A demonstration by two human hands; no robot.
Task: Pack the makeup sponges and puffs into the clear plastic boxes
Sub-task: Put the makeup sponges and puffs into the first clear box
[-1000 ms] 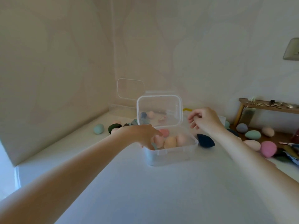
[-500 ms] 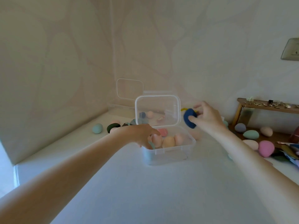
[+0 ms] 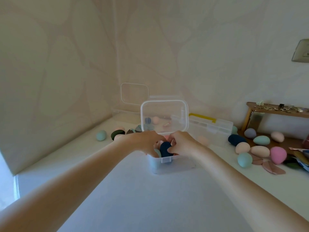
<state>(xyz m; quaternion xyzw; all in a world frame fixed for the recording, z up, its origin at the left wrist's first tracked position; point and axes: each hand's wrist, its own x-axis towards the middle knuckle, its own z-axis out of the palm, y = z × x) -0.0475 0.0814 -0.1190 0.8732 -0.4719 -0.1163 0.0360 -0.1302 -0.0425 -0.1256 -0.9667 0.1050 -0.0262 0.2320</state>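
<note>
A clear plastic box [image 3: 177, 164] stands in the middle of the white table with its lid [image 3: 164, 114] hinged upright. Inside lie several peach and pink sponges, mostly hidden by my hands. My right hand [image 3: 183, 144] pinches a dark blue sponge [image 3: 164, 149] and holds it down in the front of the box. My left hand [image 3: 146, 143] sits at the box's left side, its fingers curled over the rim into the box beside a pale green puff [image 3: 158, 153].
Loose sponges lie at the right: dark blue [image 3: 236, 139], peach [image 3: 242, 147], teal [image 3: 245, 159], pink [image 3: 277, 154]. A teal sponge [image 3: 101, 135] and dark green puff [image 3: 117, 133] lie left. Behind are a second open box [image 3: 134, 93], a yellow-handled organiser [image 3: 210, 124] and a wooden shelf [image 3: 275, 109].
My right hand picked the dark blue sponge up from the table right of the box, lifted it and brought it down into the box. My left hand stayed at the box's left rim.
</note>
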